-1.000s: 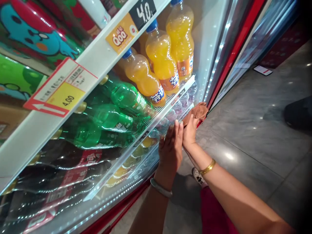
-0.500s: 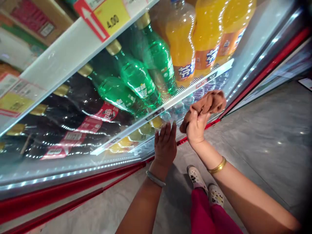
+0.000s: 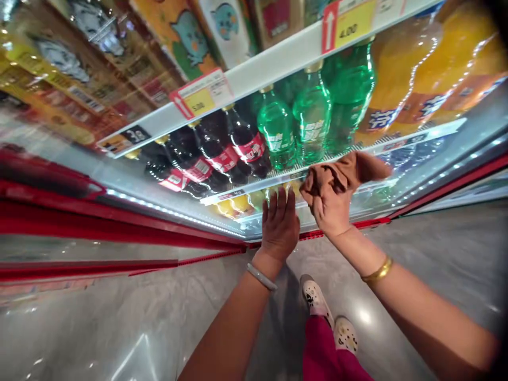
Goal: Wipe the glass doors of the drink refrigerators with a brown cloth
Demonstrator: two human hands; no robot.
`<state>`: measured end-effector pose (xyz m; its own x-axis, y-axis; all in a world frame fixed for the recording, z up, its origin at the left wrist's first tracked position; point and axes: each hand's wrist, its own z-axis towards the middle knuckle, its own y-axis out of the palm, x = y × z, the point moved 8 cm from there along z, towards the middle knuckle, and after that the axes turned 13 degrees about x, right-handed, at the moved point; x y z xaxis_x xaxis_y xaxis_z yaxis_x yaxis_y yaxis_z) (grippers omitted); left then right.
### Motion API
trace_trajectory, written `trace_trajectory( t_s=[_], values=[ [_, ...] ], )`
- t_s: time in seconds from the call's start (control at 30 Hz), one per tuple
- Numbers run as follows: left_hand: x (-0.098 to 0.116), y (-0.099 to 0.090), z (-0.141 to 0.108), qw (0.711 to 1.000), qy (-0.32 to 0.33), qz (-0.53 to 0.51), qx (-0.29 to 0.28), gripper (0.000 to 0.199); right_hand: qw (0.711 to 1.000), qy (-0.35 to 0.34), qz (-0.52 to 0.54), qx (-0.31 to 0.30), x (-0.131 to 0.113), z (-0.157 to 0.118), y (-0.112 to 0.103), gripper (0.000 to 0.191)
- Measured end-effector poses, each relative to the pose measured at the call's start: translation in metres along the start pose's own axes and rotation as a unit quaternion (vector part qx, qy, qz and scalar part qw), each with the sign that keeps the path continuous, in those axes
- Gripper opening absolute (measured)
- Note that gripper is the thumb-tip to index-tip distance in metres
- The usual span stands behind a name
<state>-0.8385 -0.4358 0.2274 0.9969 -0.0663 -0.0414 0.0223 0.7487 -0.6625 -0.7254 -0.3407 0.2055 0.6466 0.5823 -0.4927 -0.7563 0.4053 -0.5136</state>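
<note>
Gripping a crumpled brown cloth [image 3: 357, 168] in the right hand [image 3: 332, 212], before the white shelf rail [image 3: 256, 187] and near green soda bottles [image 3: 313, 119]; holding the left hand [image 3: 280, 226] flat, with fingers outstretched, apparently empty. Already equipped with cloth; impossible to separate finished from remaining work.

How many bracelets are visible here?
2: a pale bracelet, worn just behind the left hand, and a gold bracelet, worn behind the right hand, which holds a brown cloth. No others show.
</note>
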Motion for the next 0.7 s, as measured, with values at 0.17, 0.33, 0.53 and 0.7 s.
trace_trajectory(
  t_s=[0.17, 0.33, 0.53, 0.7],
  values=[
    [-0.027, -0.023, 0.002, 0.996, -0.082, 0.01, 0.015, 0.068, 0.997, -0.013, 0.018, -0.068, -0.055, 0.007, 0.036, 0.055],
    [-0.035, -0.025, -0.023, 0.987, -0.095, -0.012, -0.13, 0.07, 0.978, -0.166, 0.062, -0.111, -0.08, -0.002, 0.025, 0.046],
    [-0.081, -0.075, 0.004, 0.983, -0.164, 0.021, -0.079, 0.072, 0.983, -0.18, 0.036, -0.011, -0.158, 0.034, 0.033, 0.046],
    [-0.12, -0.095, -0.043, 0.977, -0.177, 0.028, -0.12, 0.063, 0.931, -0.322, 0.085, -0.149, -0.213, -0.011, 0.079, 0.041]
  ],
)
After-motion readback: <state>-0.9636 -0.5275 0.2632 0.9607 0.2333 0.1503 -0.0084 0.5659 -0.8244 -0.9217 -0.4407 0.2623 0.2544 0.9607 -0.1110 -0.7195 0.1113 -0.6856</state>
